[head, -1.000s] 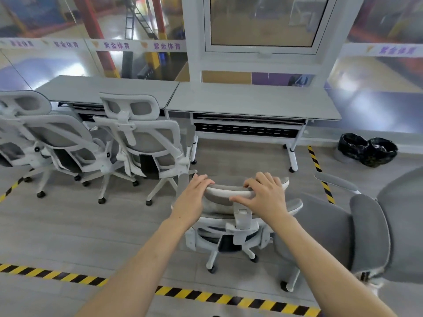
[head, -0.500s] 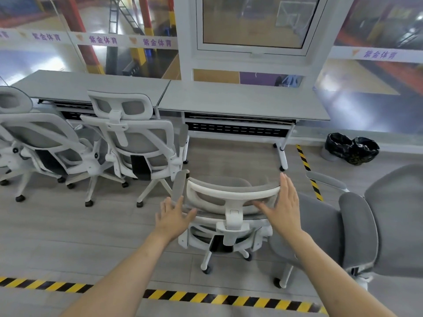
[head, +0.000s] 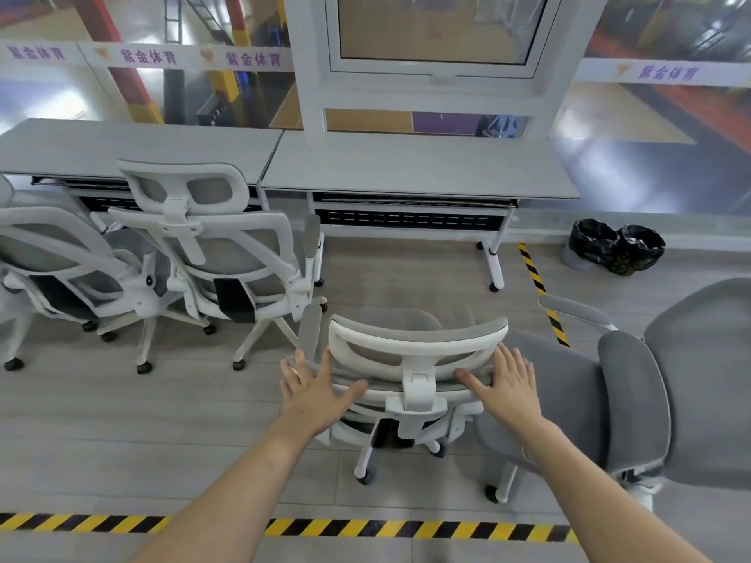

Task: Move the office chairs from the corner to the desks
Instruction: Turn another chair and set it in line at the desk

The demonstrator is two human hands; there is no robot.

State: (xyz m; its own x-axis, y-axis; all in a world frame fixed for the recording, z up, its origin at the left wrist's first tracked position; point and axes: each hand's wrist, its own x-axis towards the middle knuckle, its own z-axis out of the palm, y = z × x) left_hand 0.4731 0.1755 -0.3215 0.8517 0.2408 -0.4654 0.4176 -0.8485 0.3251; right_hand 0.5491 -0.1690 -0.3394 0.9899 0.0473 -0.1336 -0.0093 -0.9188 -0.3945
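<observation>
We reach both arms forward over the striped floor tape (head: 406, 529). Our left hand (head: 315, 390) lies flat with fingers (head: 293, 369) spread against the left side of the office chair (head: 410, 371), thumb on its backrest; our right hand (head: 506, 386) presses the right side the same way, fingers straight, gripping nothing. The chair faces the right-hand grey surface (head: 414, 170), near it but not tucked under. Two bins (head: 615, 247) lined with black bags stand by the wall; we cannot tell their contents.

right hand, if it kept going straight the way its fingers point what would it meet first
Probably the right end of the headrest on the chair being pushed: the right hand lies open beside it, fingers pointing up toward the right desk. Depth is unclear.
</observation>
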